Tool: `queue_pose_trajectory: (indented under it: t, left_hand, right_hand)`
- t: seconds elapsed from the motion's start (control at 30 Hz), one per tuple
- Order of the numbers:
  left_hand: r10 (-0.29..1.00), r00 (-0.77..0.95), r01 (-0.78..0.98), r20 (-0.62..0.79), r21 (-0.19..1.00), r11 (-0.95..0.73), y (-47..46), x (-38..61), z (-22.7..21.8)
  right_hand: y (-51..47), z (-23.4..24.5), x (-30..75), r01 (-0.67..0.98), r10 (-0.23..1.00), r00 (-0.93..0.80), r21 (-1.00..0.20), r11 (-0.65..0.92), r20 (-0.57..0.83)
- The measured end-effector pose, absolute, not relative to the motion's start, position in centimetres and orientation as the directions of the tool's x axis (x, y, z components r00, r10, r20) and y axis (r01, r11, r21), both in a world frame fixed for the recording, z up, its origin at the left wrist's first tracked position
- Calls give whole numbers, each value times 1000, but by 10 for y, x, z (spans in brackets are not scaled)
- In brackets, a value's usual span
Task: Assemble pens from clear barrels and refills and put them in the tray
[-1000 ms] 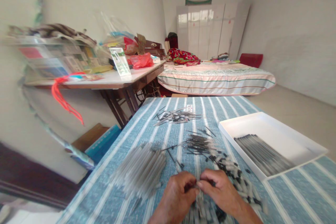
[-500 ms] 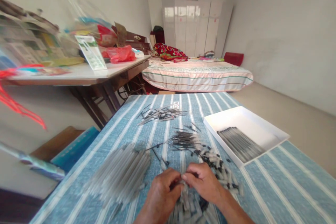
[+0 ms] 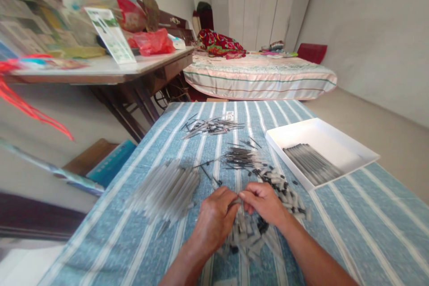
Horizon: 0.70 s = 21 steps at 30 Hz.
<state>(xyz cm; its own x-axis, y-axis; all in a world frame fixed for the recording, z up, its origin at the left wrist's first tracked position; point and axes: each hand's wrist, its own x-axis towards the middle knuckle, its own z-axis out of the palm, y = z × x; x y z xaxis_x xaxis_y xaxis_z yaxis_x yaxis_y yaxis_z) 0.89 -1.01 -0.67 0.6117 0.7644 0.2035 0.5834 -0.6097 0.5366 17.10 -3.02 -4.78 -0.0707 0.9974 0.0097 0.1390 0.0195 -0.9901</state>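
My left hand and my right hand meet fingertip to fingertip just above the cloth. The fingers of both are closed in a pinch; whatever small piece lies between them is too hidden to name. Under and beside them spreads a heap of short translucent and black plastic pieces, like pen parts. To the left of my left hand lies a stack of long translucent grey tubes, like pen barrels. Beyond my hands is a bundle of thin dark rods, like pen refills, with a few loose ones near my left knuckles.
A white open box at the right holds a row of dark-filled tubes. Another mixed pile of thin rods lies farther back on the blue striped tablecloth. A cluttered side table stands left; a bed is behind.
The view has tipped downward, so the table and everything on it appears higher. My hands stay joined at the fingertips over the heap, with only slight finger movement.
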Motion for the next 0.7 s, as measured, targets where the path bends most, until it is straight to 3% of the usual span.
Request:
queue_pose_trajectory:
  t: [0.27,0.7]
  left_hand:
    - [754,609,592,245,492,-638,-12,11,-10]
    - [771,617,656,160,436,-616,-6,0,3]
  right_hand:
    - [-32,-47,172,138,998,-58,-990,-2,-10]
    - [-33,-46,177,215,998,41,-976,36,46]
